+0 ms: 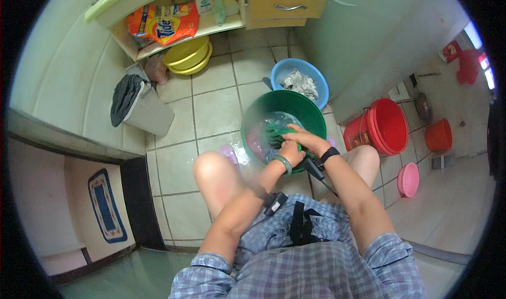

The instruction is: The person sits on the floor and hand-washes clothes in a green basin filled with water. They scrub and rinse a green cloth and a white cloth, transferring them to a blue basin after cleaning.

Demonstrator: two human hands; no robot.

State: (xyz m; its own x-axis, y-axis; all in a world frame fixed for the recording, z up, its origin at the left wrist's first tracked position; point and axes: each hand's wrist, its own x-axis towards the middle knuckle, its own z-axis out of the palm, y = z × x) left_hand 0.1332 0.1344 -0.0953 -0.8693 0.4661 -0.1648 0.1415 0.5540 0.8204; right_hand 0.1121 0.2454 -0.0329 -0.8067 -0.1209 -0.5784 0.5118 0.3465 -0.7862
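A large green plastic tub (284,101) stands on the floor between my knees, with soapy-looking water (282,119) in it. My left hand (291,152), a bangle at its wrist, is closed on a wet green item (276,135), probably cloth, over the tub. From the right, my right hand (308,139) crosses just above the left with its fingers on the same green item. The hands cover part of it, so its shape is hard to tell. Something pinkish (257,140) shows in the tub, blurred by a hazy patch in the view.
A blue basin (276,67) holding pale cloth (298,83) sits behind the tub. Red buckets (355,135) and a pink basin (408,180) stand to the right. At left are a grey bin (148,111), yellow basins (189,55) and a shelf with a Tide bag (168,24).
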